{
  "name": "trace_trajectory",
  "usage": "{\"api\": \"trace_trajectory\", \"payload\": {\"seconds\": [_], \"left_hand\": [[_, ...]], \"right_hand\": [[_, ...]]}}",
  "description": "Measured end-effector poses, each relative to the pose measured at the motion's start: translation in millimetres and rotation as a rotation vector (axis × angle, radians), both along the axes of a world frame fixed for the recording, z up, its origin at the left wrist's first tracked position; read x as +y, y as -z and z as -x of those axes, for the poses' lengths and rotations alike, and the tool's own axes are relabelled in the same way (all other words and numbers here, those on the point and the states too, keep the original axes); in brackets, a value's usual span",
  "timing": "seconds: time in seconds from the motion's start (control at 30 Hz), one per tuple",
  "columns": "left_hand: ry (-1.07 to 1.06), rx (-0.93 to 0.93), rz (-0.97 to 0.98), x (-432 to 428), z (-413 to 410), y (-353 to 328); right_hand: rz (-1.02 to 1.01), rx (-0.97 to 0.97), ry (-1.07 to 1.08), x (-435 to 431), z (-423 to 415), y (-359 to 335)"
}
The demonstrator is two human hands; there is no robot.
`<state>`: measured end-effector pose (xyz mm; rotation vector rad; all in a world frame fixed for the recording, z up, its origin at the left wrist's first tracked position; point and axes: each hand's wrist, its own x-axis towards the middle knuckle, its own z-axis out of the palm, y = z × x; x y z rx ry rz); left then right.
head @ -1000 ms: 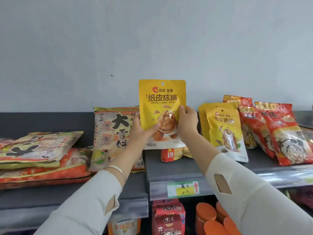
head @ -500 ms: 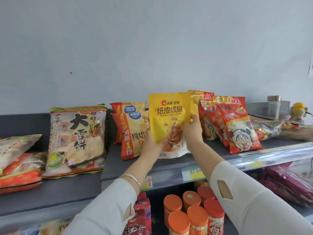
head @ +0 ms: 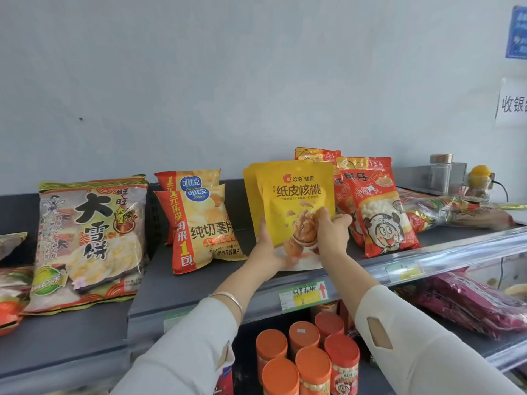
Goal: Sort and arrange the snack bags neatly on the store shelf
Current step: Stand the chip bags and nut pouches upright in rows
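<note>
Inspector: Status of the yellow walnut bag (head: 296,201)?

Assessor: Upright on the upper shelf (head: 199,283), face forward. Whether its base is fully down cannot be confirmed, as the hands cover the lower corners. It stands directly in front of a second yellow bag (head: 248,192) of the same kind. Chip bags (head: 199,223) stand to its left and red bags (head: 379,212) just beside it on the right.

Inspector: Hands?

Assessor: The left hand (head: 266,246) grips the lower left edge, thumb on the front face, fingers hidden behind. The right hand (head: 332,232) grips the lower right edge, fingers curled over the printed walnut. Both hold this one bag, and neither is free.

Inspector: Step in hand?

Assessor: Judged to be placement. The bag is being set into its row, above the price label (head: 303,295) on the shelf lip.

Inspector: Requirement for the next move?

Assessor: The base should sit flat and the front square with the bag behind, clear of the red bags. The pouch looks soft and may slump forward, so a gentle release is advised, one hand at a time. Further work appears outstanding: the rice cracker bag (head: 88,240) at the left leans back, and packets (head: 456,212) at the right end lie flat.
</note>
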<state>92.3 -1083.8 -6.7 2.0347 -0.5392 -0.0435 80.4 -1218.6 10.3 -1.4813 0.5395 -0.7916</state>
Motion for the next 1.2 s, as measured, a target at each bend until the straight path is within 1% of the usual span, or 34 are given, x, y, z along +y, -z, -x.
{"api": "trace_trajectory", "payload": {"seconds": [0.07, 0.17, 0.3, 0.4, 0.47, 0.53, 0.63, 0.77, 0.83, 0.93, 1.0, 1.1, 1.2], "left_hand": [[-0.013, -0.052, -0.069, -6.3, -0.8, 2.0], [-0.069, -0.113, -0.128, -8.6, -4.0, 5.1], [-0.144, -0.189, -0.184, -6.9, -8.2, 10.4], [-0.201, -0.259, -0.189, -6.6, -8.0, 14.2], [-0.243, -0.292, -0.216, -6.4, -8.1, 15.6], [-0.27, -0.314, -0.242, -6.6, -8.5, 16.2], [-0.204, -0.286, -0.193, -6.2, -7.4, 15.6], [-0.11, -0.249, -0.031, -5.2, -9.5, 13.6], [-0.078, -0.241, 0.032, -4.8, -7.8, 13.0], [-0.073, -0.26, 0.076, -3.6, -8.7, 13.9], [-0.071, -0.258, 0.11, -3.1, -9.4, 12.5], [-0.025, -0.195, 0.128, -2.4, -9.4, 8.0], [0.054, -0.185, 0.027, -0.4, -8.3, 6.6]], "right_hand": [[0.007, -0.055, 0.025, -7.6, 0.1, 3.0], [-0.002, -0.085, -0.033, -15.1, -4.6, 9.2], [0.012, -0.049, -0.126, -18.4, -11.7, 12.6], [-0.009, -0.065, -0.189, -19.0, -13.1, 15.1], [-0.001, -0.051, -0.193, -18.1, -13.2, 16.9], [0.056, 0.025, -0.14, -18.5, -15.5, 17.9], [0.125, 0.076, -0.062, -20.3, -17.2, 18.8], [0.151, 0.09, -0.059, -21.6, -12.1, 20.4], [0.175, 0.053, -0.013, -19.0, -9.6, 19.9], [0.241, -0.031, 0.081, -13.8, -6.0, 18.4], [0.286, -0.068, 0.106, -9.2, -1.9, 16.2], [0.373, -0.132, 0.048, 2.4, 5.8, 13.8], [0.432, -0.106, -0.079, 11.7, 8.2, 17.0]]}}
